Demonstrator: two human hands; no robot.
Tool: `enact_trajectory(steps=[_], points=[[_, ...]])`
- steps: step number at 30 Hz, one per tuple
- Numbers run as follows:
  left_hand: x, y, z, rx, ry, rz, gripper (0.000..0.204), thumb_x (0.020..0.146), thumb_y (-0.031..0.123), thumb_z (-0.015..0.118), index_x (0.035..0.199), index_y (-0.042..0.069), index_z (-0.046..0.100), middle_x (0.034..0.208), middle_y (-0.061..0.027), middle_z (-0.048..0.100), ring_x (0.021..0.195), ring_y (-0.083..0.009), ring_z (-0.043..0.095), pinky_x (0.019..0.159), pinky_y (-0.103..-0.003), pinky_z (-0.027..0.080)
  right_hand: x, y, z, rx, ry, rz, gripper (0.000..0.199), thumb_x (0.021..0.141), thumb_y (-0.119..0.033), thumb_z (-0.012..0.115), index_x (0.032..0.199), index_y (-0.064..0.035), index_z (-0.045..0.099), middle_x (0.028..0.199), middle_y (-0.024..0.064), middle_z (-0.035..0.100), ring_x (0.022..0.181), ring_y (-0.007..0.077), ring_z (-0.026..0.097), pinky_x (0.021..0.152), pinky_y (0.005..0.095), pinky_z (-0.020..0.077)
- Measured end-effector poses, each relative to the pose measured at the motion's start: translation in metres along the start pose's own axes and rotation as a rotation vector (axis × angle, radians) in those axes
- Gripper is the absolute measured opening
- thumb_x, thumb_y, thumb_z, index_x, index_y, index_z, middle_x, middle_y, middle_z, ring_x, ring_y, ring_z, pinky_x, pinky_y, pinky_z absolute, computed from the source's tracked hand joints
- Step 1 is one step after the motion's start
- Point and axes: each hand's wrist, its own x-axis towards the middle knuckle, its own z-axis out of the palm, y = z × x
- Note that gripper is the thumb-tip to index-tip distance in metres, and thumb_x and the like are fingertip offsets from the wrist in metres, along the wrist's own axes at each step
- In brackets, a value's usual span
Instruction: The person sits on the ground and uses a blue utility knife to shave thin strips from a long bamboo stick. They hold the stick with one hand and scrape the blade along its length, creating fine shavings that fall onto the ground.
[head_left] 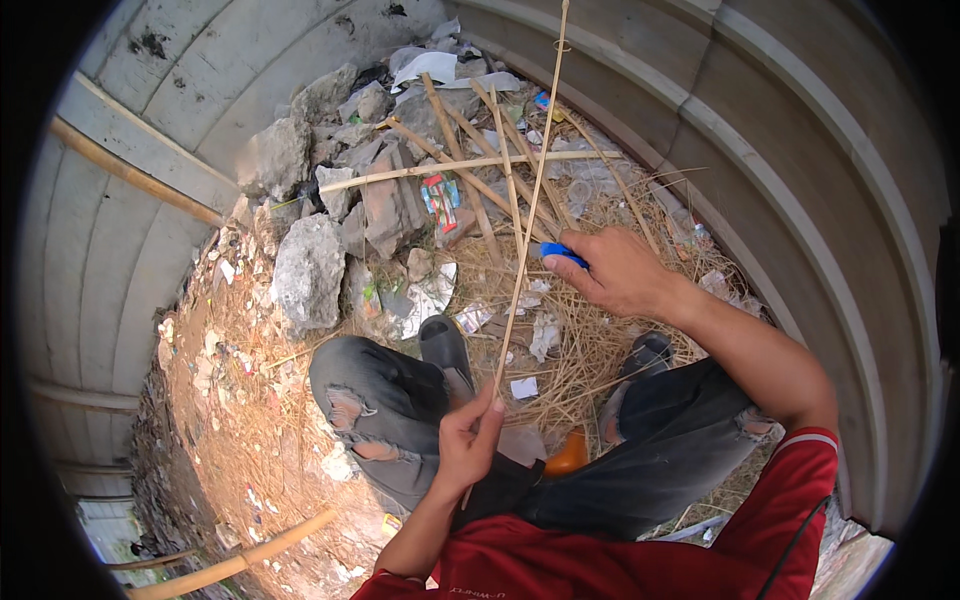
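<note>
My left hand (470, 440) is closed round the lower end of a long, thin bamboo strip (541, 170). The strip slants up and slightly right, past the top edge of the view. Closed on a small blue object (563, 255), my right hand (622, 270) is just right of the strip's middle. Most of that object is covered by the fingers, so its kind does not show. Whether it touches the strip I cannot tell. A second pale strip (507, 165) stands close behind the first.
Bamboo poles (452, 135) lie crossed ahead, beside grey rocks (308, 270) and litter. Bamboo shavings (580, 350) cover the ground between my feet. An orange object (567, 455) sits between my legs. Corrugated sheet walls (800, 160) rise on both sides; a pole (240, 560) lies lower left.
</note>
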Motion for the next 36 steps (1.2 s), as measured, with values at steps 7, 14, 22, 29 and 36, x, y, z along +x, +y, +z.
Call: enact_trajectory(steps=[7,14,22,29,36], points=[[0.008,0.019,0.002,-0.335,-0.114,-0.132,0.040,0.106,0.012,0.052,0.143,-0.002,0.052,0.062,0.0078,0.043,0.052,-0.0013,0.036,0.046,-0.020,0.027,-0.022,-0.048,0.026,-0.072,-0.233,-0.130,0.043,0.102,-0.044,0.051,0.102,-0.0023,0.062,0.068,0.0218,0.065,0.067,0.0455,0.065,0.062,0.0545,0.0504],[-0.046,-0.002,-0.003,-0.189,-0.272,-0.034,0.036,0.105,0.010,0.052,0.137,-0.005,0.057,0.059,0.0060,0.041,0.048,-0.0023,0.035,0.045,-0.021,0.028,0.022,0.117,-0.057,0.004,0.408,0.536,0.062,0.105,-0.050,0.041,0.102,0.0052,0.068,0.081,0.0242,0.067,0.081,0.0431,0.065,0.077,0.0487,0.0492],[-0.010,0.007,0.016,-0.153,-0.014,0.022,0.034,0.102,0.010,0.059,0.131,-0.008,0.062,0.065,0.0057,0.051,0.052,-0.0016,0.042,0.048,-0.019,0.031,0.010,0.033,-0.027,0.111,0.386,0.194,0.051,0.103,-0.044,0.051,0.088,0.0031,0.063,0.065,0.0234,0.058,0.060,0.0405,0.056,0.061,0.0476,0.0445],[0.014,0.024,0.025,-0.187,0.159,-0.012,0.032,0.099,0.009,0.065,0.128,-0.007,0.064,0.066,0.0091,0.052,0.054,0.0018,0.041,0.047,-0.017,0.028,-0.019,-0.041,0.008,-0.033,-0.074,-0.116,0.043,0.099,-0.045,0.056,0.092,-0.0030,0.063,0.063,0.0201,0.064,0.062,0.0433,0.064,0.059,0.0522,0.0500],[0.027,0.011,0.026,-0.051,0.244,0.177,0.026,0.096,0.005,0.068,0.119,-0.007,0.069,0.068,0.0099,0.052,0.060,0.0020,0.041,0.049,-0.019,0.029,-0.018,-0.048,0.020,-0.152,-0.158,-0.093,0.046,0.098,-0.048,0.055,0.098,-0.0039,0.067,0.067,0.0209,0.067,0.066,0.0424,0.068,0.063,0.0535,0.0517]])
